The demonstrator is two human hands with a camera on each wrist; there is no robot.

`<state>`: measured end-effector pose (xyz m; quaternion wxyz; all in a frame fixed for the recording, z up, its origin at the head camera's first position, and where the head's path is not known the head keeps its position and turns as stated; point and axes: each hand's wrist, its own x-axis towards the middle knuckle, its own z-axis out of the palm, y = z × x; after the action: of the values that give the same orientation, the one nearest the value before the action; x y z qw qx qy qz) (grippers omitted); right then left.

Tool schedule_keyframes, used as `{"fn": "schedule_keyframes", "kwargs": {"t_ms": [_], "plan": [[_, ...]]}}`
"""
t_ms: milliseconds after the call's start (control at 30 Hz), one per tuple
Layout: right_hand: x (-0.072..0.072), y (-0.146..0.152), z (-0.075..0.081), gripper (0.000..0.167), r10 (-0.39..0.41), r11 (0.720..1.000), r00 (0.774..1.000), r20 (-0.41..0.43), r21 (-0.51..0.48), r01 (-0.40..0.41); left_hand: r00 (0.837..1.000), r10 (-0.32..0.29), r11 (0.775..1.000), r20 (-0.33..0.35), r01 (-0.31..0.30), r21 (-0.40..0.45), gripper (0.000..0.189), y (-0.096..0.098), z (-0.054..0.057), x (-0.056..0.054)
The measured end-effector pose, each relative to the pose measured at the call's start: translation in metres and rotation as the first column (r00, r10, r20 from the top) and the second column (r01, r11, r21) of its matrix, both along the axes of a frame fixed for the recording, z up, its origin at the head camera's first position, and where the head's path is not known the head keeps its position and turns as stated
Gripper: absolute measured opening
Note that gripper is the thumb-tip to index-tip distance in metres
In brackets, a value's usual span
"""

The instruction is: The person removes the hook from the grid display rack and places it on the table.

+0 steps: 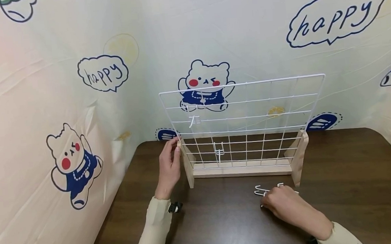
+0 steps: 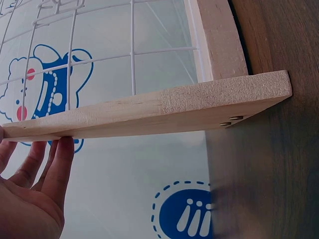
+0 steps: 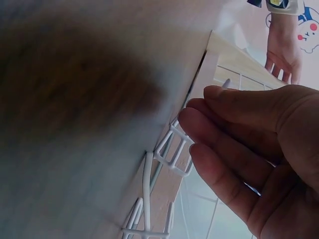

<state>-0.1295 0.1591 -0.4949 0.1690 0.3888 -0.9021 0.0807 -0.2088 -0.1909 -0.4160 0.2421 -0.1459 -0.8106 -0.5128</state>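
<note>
Here, left fingers [image 2: 61,162] grip rack [image 1: 244,171] — two hooks [image 1: 219,152] hung — right fingers [image 3: 214,167] closely pinch loose hook [image 3: 227,83].

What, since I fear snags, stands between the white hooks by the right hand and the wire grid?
Only the wooden crossbar, low before the wire grid. Above it the way looks clear; the left hand is at the left upright.

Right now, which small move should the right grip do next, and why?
I would probably pinch one loose white hook and lift it toward the wire rack. The right grip is at the hooks on the table, though whether it already holds one is unclear. Two hooks hang on the rack, and the left grip touches its wooden side.
</note>
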Motion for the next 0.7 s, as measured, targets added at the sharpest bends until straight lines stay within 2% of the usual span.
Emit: {"fn": "schedule_keyframes", "kwargs": {"t_ms": [333,533,700], "plan": [[-0.002,0.000,-0.001,0.032,0.028,1.000,0.999,0.024,-0.014,-0.028,1.000,0.000,1.000,0.012,0.000,-0.002,0.032,0.000,0.002,-0.001],[-0.003,0.000,-0.001,0.034,0.016,1.000,0.999,0.036,-0.007,-0.016,1.000,-0.001,1.000,0.018,0.001,0.000,0.033,0.001,0.002,-0.002],[-0.003,-0.001,0.000,0.034,0.013,1.000,0.999,0.050,-0.002,-0.012,1.000,0.002,1.000,0.007,-0.001,-0.027,0.033,-0.010,-0.019,-0.015]]}}
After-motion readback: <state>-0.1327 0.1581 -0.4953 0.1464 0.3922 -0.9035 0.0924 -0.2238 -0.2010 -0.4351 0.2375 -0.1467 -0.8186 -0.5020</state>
